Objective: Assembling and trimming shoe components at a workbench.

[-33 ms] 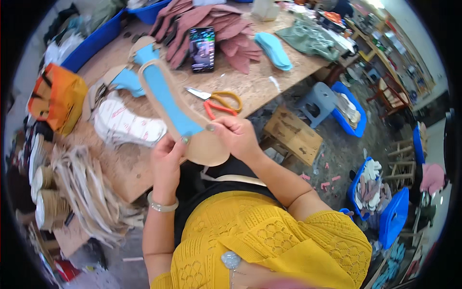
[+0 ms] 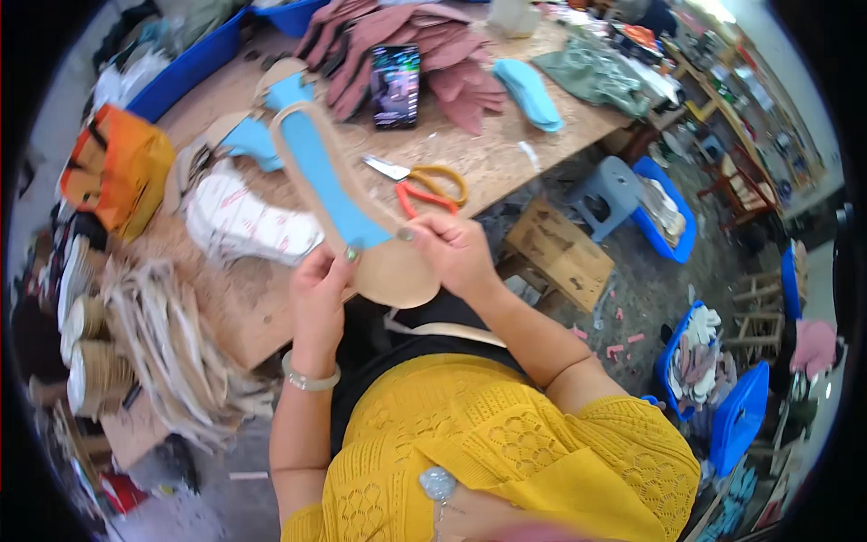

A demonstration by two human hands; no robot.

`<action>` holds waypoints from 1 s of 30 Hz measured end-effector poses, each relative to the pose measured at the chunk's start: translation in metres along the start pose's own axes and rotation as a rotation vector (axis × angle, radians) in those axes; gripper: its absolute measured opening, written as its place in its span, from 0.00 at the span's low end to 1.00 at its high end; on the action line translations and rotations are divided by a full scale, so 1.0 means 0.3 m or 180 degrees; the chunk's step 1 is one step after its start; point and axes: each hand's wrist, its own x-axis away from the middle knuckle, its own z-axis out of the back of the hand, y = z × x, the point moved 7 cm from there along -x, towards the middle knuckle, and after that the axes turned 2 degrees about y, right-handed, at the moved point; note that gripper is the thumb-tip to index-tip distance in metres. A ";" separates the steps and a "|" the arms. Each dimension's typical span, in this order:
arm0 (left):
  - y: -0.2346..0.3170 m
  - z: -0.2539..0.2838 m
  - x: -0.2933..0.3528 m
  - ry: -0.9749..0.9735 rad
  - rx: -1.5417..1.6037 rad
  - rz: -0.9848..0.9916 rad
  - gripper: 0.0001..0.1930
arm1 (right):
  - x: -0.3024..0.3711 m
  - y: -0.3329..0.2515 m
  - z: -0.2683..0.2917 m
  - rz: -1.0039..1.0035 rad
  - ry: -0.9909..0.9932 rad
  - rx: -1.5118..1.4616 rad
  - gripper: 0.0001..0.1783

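Observation:
A long beige shoe insole (image 2: 339,200) with a blue strip down its middle is held up over the table's near edge. My left hand (image 2: 321,278) pinches its left side near the wide rounded end. On the opposite side, my right hand (image 2: 454,256) grips the edge between thumb and fingers. Scissors (image 2: 424,187) with one yellow and one red-orange handle lie just beyond my right hand. Similar beige and blue pieces (image 2: 255,142) rest past the insole's far end. Left of my left hand sits a stack of white printed insoles (image 2: 244,215).
A phone (image 2: 396,86) leans before layered pink pieces (image 2: 452,50) on the wooden table (image 2: 226,312). Light-blue pieces (image 2: 528,95) lie farther right. At left are an orange bag (image 2: 117,172) and beige strips (image 2: 172,348). A wooden stool (image 2: 560,253) stands right of the table.
The whole view has shifted slightly, so the table items appear a little farther right. Both hands keep the same hold on the insole.

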 end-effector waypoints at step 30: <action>0.147 -0.095 0.091 -0.1416 -0.0635 0.0878 0.15 | -0.180 -0.271 -0.239 0.2039 -0.2557 0.1459 0.15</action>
